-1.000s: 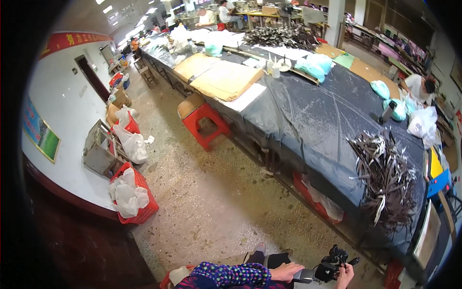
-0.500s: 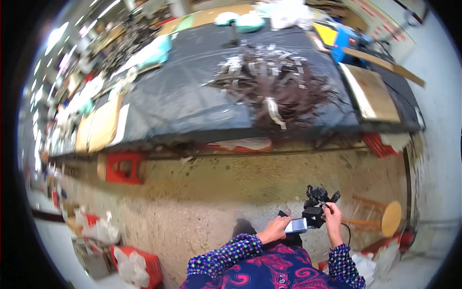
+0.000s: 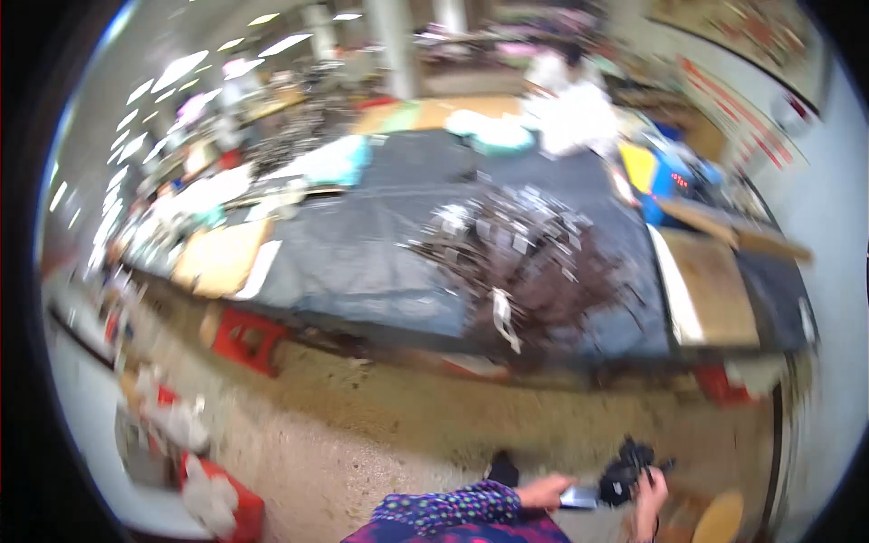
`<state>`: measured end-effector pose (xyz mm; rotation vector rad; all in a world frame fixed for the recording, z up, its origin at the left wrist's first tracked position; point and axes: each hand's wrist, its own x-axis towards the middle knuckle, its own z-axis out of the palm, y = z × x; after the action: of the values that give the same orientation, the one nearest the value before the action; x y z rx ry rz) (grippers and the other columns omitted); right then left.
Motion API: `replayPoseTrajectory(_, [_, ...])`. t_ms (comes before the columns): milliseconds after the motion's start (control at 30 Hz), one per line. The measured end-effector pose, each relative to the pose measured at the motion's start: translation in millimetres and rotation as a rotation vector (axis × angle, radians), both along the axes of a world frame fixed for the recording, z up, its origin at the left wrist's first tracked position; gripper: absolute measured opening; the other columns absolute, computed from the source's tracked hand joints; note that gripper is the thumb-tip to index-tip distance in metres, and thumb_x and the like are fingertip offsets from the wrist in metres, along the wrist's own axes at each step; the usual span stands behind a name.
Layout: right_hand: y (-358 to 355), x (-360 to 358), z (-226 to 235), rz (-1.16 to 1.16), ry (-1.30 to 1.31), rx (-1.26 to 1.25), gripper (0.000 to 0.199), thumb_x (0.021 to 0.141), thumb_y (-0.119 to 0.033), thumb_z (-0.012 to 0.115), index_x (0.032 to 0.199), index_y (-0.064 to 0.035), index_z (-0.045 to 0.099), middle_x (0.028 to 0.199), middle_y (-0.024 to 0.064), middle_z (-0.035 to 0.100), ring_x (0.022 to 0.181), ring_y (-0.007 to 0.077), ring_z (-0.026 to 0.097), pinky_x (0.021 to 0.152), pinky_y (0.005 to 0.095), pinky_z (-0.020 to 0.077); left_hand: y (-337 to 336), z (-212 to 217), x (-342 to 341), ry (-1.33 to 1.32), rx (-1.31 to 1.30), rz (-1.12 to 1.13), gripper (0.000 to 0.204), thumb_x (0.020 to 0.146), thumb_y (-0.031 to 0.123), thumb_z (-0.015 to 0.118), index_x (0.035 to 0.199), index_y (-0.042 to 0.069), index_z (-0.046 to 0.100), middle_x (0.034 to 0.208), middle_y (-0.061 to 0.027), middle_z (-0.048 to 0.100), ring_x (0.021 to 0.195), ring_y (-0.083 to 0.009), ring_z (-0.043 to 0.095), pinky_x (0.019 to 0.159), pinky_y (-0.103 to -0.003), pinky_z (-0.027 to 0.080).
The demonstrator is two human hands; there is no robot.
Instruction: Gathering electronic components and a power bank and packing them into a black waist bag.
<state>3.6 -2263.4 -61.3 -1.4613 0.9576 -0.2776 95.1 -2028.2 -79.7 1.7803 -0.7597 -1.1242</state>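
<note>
Black device [image 3: 619,482] gripped by right hand [image 3: 650,493]; left hand [image 3: 541,491] grips silver handset [image 3: 580,498] at three o'clock; apparently holding, needing steadiness next.

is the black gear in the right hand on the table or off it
Off: the right hand holds the black gear over the floor, short of the dark-covered table.

Floor [image 3: 362,425] spreads before the dark tabletop [image 3: 362,262]; red stool [image 3: 233,335] by its left front, pale wall [image 3: 824,226] rightward, pillar [image 3: 396,54] and ceiling lights [image 3: 181,71] beyond.
</note>
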Motion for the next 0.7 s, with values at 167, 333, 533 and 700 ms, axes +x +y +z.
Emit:
replayPoseTrajectory(167, [-62, 8, 20, 0.124, 0.023, -0.419, 0.02, 0.083, -0.004, 0.059, 0.102, 0.003, 0.061, 0.082, 0.0043, 0.059, 0.063, 0.0119, 0.051, 0.055, 0.0253, 0.0439, -73, -36, 13, -0.209, -0.06, -0.081, 0.074, 0.04, 0.001, 0.074, 0.11, 0.009, 0.052, 0.1, -0.0132, 0.059, 0.104, -0.0354, 0.052, 0.072, -0.051, 0.045])
replayPoseTrajectory(333, [-154, 44, -8, 0.101, -0.002, -0.287, 0.023, 0.082, 0.0, 0.058, 0.105, 0.002, 0.061, 0.082, 0.0037, 0.059, 0.064, 0.0116, 0.05, 0.055, 0.0236, 0.0431, -140, -15, 44, -0.261, -0.013, -0.028, 0.072, 0.038, 0.002, 0.076, 0.106, 0.009, 0.053, 0.099, -0.0137, 0.059, 0.104, -0.0356, 0.052, 0.069, -0.053, 0.045])
replayPoseTrajectory(533, [-246, 74, -2, 0.196, -0.012, -0.223, 0.026, 0.082, 0.001, 0.057, 0.107, -0.0003, 0.06, 0.086, 0.0039, 0.06, 0.068, 0.0119, 0.053, 0.056, 0.0243, 0.0449, -235, -17, 51, -0.285, -0.055, 0.053, 0.075, 0.033, 0.005, 0.08, 0.103, 0.007, 0.053, 0.098, -0.0136, 0.059, 0.103, -0.0355, 0.052, 0.065, -0.052, 0.045])
replayPoseTrajectory(700, [-311, 74, 1, 0.285, -0.029, -0.184, 0.025, 0.082, -0.002, 0.057, 0.107, -0.0004, 0.06, 0.084, 0.0038, 0.06, 0.065, 0.0119, 0.052, 0.055, 0.0245, 0.0445, -308, -36, 23, -0.226, -0.083, 0.168, 0.08, 0.033, 0.006, 0.081, 0.107, 0.008, 0.05, 0.105, -0.0149, 0.056, 0.108, -0.0358, 0.049, 0.071, -0.049, 0.045])
